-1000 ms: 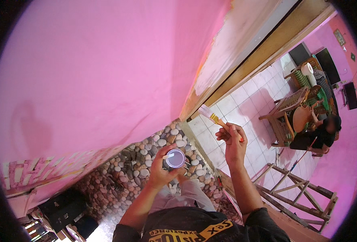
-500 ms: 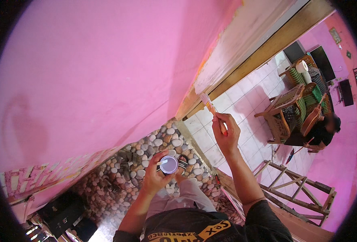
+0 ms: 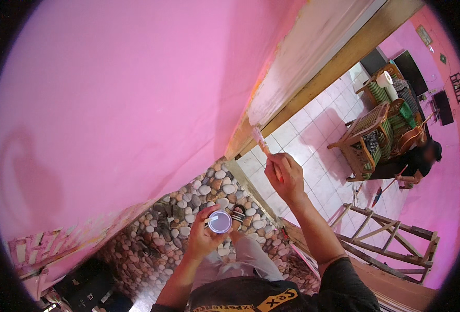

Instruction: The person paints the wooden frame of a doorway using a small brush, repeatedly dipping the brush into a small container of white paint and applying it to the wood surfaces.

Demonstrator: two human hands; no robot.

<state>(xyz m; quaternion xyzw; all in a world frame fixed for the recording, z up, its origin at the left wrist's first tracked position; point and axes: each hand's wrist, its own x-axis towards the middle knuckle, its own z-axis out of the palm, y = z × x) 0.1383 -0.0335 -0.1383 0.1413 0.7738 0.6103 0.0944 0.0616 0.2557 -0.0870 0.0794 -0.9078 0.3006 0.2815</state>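
Note:
My left hand [image 3: 201, 240] is wrapped round a small round tub of pale lilac paint [image 3: 220, 222], with its open top facing up. A paintbrush [image 3: 261, 141] with an orange handle is gripped in my right hand [image 3: 288, 179]. Its pale, paint-coated bristles point up and left, at the lower end of a whitish, patchy strip of wall [image 3: 287, 73] beside the wooden door frame [image 3: 339, 62]. Whether the bristles touch the surface I cannot tell.
A large pink wall [image 3: 126, 93] rises on the left above a pebble-patterned floor [image 3: 178, 223]. Through the doorway, white tiles [image 3: 308, 151] lead to wooden chairs [image 3: 362, 138], a wooden ladder-like frame [image 3: 385, 239] and another person [image 3: 419, 164] holding a long-handled tool.
My right hand has shifted slightly left and down with the paintbrush, its bristles now lower and further left. My left hand and the tub sit a little lower in view.

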